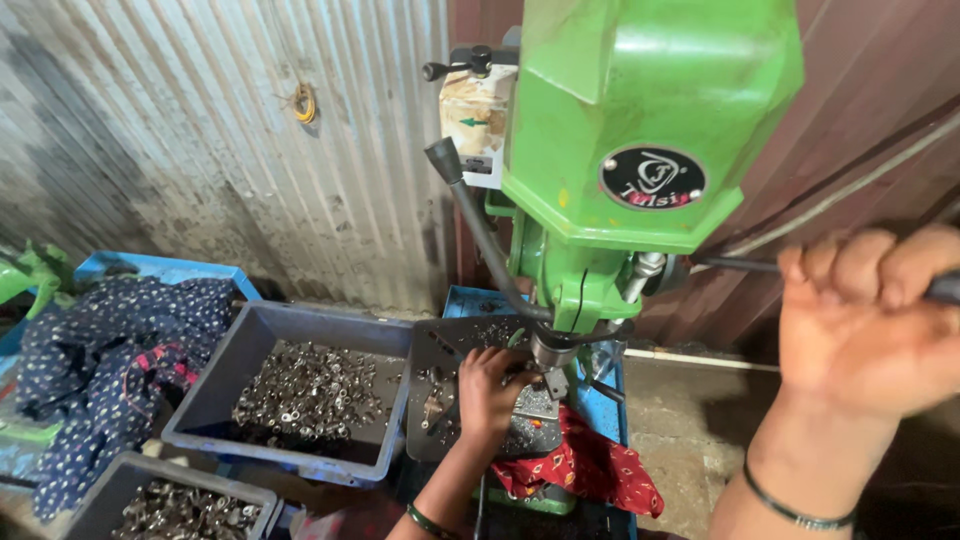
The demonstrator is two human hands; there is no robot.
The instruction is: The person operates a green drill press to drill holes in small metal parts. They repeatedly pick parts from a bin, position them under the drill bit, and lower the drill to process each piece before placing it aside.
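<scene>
- A dark blue cloth with small dots lies far left, over a blue tray.
- A small grey bin at the bottom left holds shiny metal bits. Its lower part is cut off.
- A big grey bin next to it is about half full of the same small metal rings.
- The left hand is closed on something small on the dark plate under the drill — its fingers hide the piece, so I cannot tell what it looks like.
- The green drill stands tall in the middle. Its tip is just above the left hand.
- A red cloth lies below the plate.
- The right hand grips a dark handle that sticks out from the drill. It is close and blurry, and the handle's end is cut off.
</scene>
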